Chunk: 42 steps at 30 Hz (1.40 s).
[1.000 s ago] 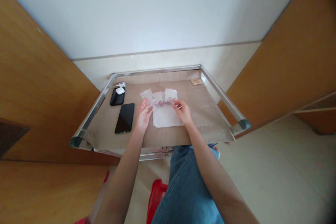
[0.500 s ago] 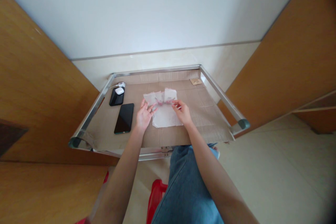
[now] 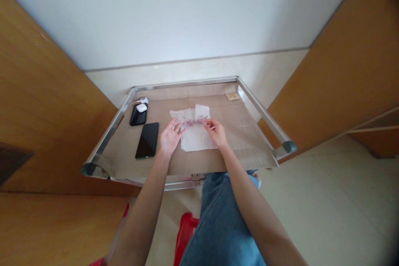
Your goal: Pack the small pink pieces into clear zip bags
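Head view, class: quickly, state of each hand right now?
Left hand: open, fingers spread, holding nothing.
Right hand: closed, apparently pinching the pink tie.

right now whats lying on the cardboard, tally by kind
black phones: 2
white earbud case: 1
white charger plug: 1
tan card: 1
clear plastic bag bunch: 1 (single bags can't be told apart)
total: 6

Left hand: open, palm turned upward, fingers spread, wrist bent back. Right hand: back of hand upward, fingers curved inward, tips drawn together. Left forearm and right forearm: bare, reaching forward from below and angling inward, hands near each other.
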### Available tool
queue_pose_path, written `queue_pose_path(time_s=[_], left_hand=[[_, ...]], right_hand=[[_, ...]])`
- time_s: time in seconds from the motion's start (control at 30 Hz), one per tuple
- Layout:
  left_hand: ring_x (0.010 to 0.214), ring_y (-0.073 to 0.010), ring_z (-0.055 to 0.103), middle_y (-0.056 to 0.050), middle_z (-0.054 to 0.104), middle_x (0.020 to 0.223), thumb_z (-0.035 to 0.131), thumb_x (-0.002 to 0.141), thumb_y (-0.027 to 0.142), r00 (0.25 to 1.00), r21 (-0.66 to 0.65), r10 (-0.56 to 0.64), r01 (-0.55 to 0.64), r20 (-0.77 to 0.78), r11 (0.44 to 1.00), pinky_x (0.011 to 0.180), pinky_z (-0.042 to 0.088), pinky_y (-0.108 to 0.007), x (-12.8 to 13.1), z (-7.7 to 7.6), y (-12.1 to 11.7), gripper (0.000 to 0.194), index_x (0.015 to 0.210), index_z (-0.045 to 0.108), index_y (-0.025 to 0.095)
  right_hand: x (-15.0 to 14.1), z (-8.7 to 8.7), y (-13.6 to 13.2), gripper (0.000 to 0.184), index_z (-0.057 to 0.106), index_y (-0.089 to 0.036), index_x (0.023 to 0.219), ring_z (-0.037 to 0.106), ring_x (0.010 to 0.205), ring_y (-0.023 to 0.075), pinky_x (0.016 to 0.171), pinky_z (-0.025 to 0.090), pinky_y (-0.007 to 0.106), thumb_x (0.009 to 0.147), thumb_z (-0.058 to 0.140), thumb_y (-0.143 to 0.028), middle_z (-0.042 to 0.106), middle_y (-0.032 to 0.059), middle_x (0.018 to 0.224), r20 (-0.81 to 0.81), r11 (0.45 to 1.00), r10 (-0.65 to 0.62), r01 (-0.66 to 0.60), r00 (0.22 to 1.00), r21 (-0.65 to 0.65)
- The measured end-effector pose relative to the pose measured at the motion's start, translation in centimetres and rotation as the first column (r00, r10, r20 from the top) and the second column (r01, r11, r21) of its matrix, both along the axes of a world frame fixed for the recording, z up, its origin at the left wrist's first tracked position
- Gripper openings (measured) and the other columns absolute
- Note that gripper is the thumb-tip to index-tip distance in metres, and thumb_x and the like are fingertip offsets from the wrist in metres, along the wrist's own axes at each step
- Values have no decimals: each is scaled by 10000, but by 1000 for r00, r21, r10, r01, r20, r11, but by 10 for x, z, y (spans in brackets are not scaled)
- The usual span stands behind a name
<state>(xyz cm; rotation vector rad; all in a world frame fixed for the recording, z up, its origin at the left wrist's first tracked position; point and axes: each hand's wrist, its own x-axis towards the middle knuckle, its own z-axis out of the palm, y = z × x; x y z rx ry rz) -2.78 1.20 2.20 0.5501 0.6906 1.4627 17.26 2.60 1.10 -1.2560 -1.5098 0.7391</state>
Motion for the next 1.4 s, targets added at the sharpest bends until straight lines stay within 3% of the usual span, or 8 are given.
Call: queue_pose_path(time_s=[0.2, 0.37, 0.53, 0.73, 0.93, 1.4], left_hand=[[1236, -255, 434, -93, 493, 1311, 439, 836, 421, 992, 67, -125, 125, 6, 990, 956, 427, -425, 0, 3, -3, 380, 1089, 604, 191], [1244, -258, 425, -82, 472, 1334, 418, 843, 425, 986, 54, -168, 168, -10, 984, 957, 431, -425, 0, 3, -2, 388, 1103, 598, 200], [1221, -225, 450, -43, 476, 1326, 469, 825, 319, 996, 5, -76, 76, -43, 997, 991, 406, -434, 3, -2, 1, 344, 1154, 556, 266], [1216, -132, 455, 19, 398, 1408, 531, 767, 100, 979, -3, 84, -86, -183, 996, 1047, 351, -354, 13, -10, 2, 675, 1339, 322, 391], [1175, -113, 500, 9, 576, 1223, 537, 764, 85, 973, 9, 90, -91, -212, 996, 1046, 352, -278, 16, -7, 3, 538, 1252, 467, 299], [1386, -139, 192, 38, 433, 1397, 557, 765, 125, 932, 127, 226, -197, -284, 972, 1150, 135, -330, 10, -11, 5, 519, 1252, 477, 284]], right_hand=[[0, 2, -1, 219, 650, -196, 907, 570, 653, 155, 618, 430, 275, 783, 533, -333, 673, 51, 796, 9, 1000, 6, -6, 1000, -12], [-1, 1, -1, 215, 646, -197, 904, 565, 655, 155, 627, 428, 280, 781, 531, -330, 667, 46, 785, 14, 1000, 8, -8, 1000, -8], [-1, 1, -1, 204, 643, -202, 895, 563, 653, 153, 628, 422, 278, 779, 529, -325, 668, 42, 798, 15, 1000, 13, -13, 1000, -8], [-1, 2, -2, 206, 648, -202, 904, 563, 646, 155, 612, 413, 273, 780, 534, -320, 663, 41, 778, 0, 1000, 26, -26, 1000, -4], [-1, 3, -2, 200, 651, -203, 895, 567, 645, 156, 612, 418, 277, 778, 532, -312, 669, 45, 793, -3, 1000, 22, -22, 1000, -11], [0, 5, -4, 222, 659, -213, 903, 568, 679, 156, 633, 419, 273, 787, 521, -343, 666, 45, 824, 11, 1000, 23, -23, 1000, -14]])
